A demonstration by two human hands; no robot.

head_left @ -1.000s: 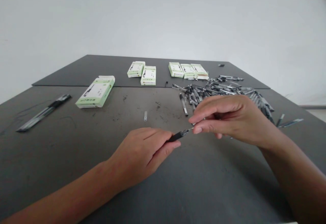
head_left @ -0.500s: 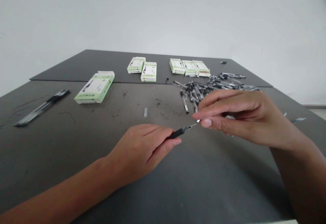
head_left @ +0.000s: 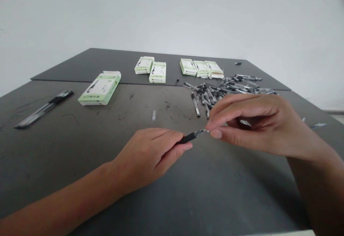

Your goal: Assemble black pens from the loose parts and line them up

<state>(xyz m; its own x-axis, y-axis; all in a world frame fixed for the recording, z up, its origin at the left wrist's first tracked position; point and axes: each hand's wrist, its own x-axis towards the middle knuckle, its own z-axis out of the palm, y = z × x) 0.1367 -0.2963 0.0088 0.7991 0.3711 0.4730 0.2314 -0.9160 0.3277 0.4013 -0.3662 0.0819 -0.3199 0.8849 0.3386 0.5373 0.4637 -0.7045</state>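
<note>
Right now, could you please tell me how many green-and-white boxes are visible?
6: one box at left, a pair at centre back, a trio right of those.

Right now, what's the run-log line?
left hand: grips pen | right hand: pinched at its tip | beyond: pen pile, boxes

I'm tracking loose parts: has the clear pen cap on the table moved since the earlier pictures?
No; the clear pen cap lies unmoved against the table seam.

Hands (head_left: 153,153) at black pen (head_left: 187,138), pen pile (head_left: 210,94), green-white boxes (head_left: 100,88)
</note>
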